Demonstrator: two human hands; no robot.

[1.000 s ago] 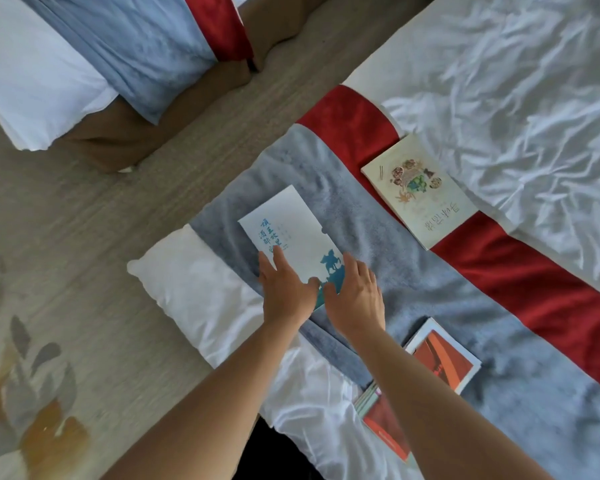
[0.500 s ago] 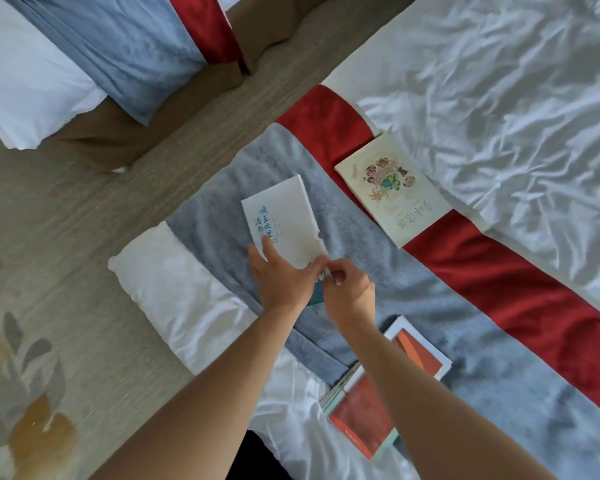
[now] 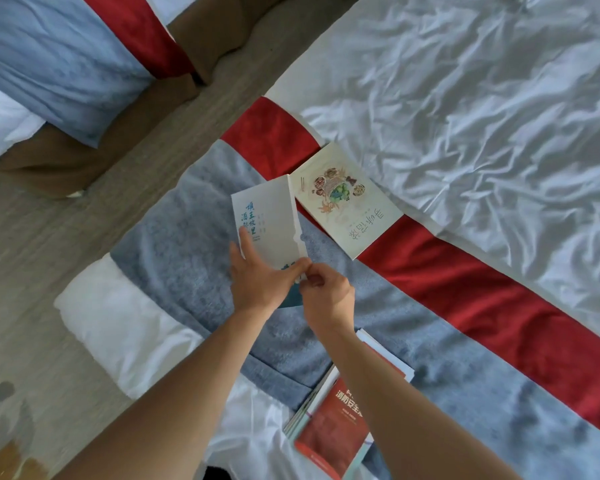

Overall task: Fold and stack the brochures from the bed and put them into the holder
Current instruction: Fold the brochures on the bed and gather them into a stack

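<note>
On the left, the left hand (image 3: 253, 282) lies spread over the lower part of the white-and-blue brochure (image 3: 267, 223), fingers extended and the thumb meeting the other hand at the brochure's near right corner. The brochure sits on the grey bed runner (image 3: 174, 271), its right flap lifted off the fabric and its far corner overlapping the cream food brochure (image 3: 343, 199) beside it. The right hand (image 3: 326, 296) is curled nearly closed, pinching that near corner between thumb and forefinger.

The step in hand looks like closing the fold. It goes best if the left palm pins the base panel flat while the right hand carries the flap over, lines up the edges, then runs a finger along the crease. The soft runner gives under pressure, so the press should be firm and even.

Further right and nearer, a stack of folded brochures topped by a red one (image 3: 329, 427) waits on the bed edge. The holder is out of view.

Compared with a second ago, the right hand has gone from flat on the paper to pinching, and the brochure has risen from lying flat.
</note>
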